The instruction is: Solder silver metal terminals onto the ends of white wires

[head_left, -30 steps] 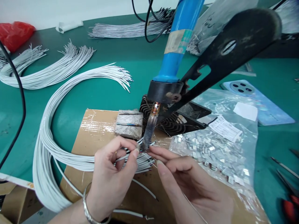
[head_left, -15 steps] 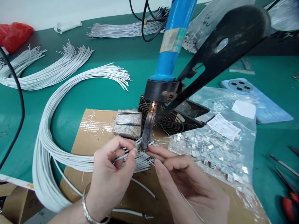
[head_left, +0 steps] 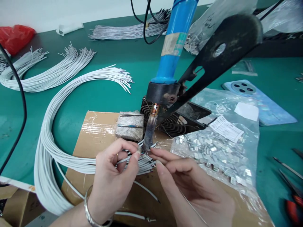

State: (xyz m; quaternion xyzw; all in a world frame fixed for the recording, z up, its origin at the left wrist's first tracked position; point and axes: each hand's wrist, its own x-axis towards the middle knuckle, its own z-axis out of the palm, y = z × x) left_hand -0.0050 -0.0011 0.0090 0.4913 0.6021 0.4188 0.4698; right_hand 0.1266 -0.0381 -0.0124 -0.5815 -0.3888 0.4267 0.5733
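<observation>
A soldering iron (head_left: 167, 67) with a blue handle points down in a black stand arm (head_left: 220, 47), its dark tip between my hands. My left hand (head_left: 115, 176) pinches a white wire (head_left: 122, 160) between thumb and fingertips, with the wire's end at the tip. My right hand (head_left: 189, 186) is closed on a thin silvery solder wire (head_left: 194, 210), which runs from the fingers up to the iron. The joint itself is too small and covered to make out. Below lies a bundle of white wires (head_left: 71, 159), its ends fanned out under the iron.
Behind the tip are a fan (head_left: 175, 124) and a pad (head_left: 130, 132) on cardboard (head_left: 94, 123). To the right lie a bag of small metal parts (head_left: 220, 157), a phone (head_left: 267, 104) and red-handled pliers (head_left: 293, 195). More wire bundles (head_left: 54, 75) lie at the back left.
Both hands hold nearly the same place at the tip. The view has shifted very slightly; nothing was taken up or let go.
</observation>
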